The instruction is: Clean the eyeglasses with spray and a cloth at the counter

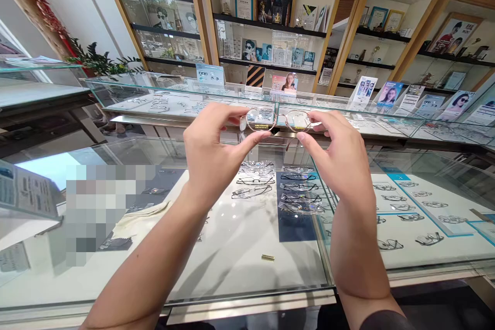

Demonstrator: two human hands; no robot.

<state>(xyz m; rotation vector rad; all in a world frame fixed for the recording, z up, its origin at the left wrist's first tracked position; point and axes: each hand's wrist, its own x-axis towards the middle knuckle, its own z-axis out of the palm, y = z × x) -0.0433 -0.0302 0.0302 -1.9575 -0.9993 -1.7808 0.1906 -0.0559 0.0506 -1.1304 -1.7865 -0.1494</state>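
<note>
- Beyond the hands, three display cards [210,75] stand on the far showcase [181,105], a leafy plant [102,62] off to the left.
- Both forearms cross my view of the glass desk [235,268], hiding part of what lies there.
- I count one pale cloth [145,219] and one small gold-coloured piece [268,257]; the spectacle rows [299,197] are too crowded to count.
- One pair of round glasses [261,125], two lenses, is up above the desk: left hand [212,144] and right hand [344,149] each pinch a side with the fingers.
</note>
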